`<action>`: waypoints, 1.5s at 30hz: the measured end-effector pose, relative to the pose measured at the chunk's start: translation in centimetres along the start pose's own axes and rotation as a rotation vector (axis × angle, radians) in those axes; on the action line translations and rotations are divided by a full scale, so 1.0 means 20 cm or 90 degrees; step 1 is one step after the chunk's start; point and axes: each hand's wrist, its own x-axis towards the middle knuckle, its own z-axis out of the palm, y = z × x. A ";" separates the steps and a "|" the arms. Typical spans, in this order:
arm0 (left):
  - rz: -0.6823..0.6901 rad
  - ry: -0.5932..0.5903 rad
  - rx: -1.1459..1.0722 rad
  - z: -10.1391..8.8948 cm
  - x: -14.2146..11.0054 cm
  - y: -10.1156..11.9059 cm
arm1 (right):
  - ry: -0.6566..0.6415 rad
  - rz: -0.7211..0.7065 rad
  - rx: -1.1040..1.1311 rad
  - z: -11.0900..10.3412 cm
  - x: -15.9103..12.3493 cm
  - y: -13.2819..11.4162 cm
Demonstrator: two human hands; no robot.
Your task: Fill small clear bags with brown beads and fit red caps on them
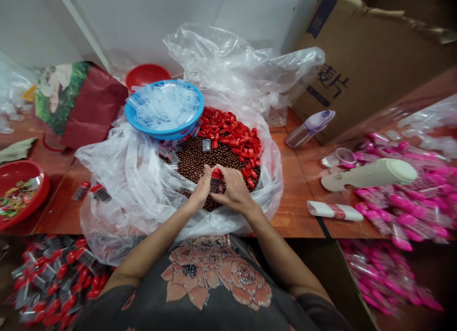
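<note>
- Head view: your dark floral top [210, 278] lies nearest, a clear plastic bag [107, 179] just beyond.
- Your left hand [202, 188] and right hand [235, 190] close around a small red-capped bottle [216, 184] between them, long axis near upright, above brown beads [194, 162].
- Right hand looks nearer the cap.

On my feed a printed cardboard carton [371, 69] filled two o'clock, with a purple-lidded flask [310, 128] just beside it on the wooden table [293, 202]. A heap of pink-capped packets [403, 198] lay at four o'clock, a pile of red-capped bottles [57, 278] at seven, and a red basin [22, 168] of colourful wrappers [14, 200] at nine.
</note>
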 end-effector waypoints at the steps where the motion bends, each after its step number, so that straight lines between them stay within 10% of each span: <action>1: 0.010 0.017 0.025 0.01 -0.01 -0.01 | -0.008 0.004 0.002 0.00 0.00 -0.01; 25: 0.156 0.093 0.035 0.01 -0.10 0.05 | 0.106 -0.002 0.079 0.07 0.03 -0.08; 41: 0.046 0.101 0.007 0.02 -0.07 0.04 | 0.011 -0.082 0.028 0.06 0.07 -0.05; 45: 0.085 0.165 0.027 -0.11 -0.09 0.07 | -0.090 -0.054 0.041 0.08 0.09 -0.09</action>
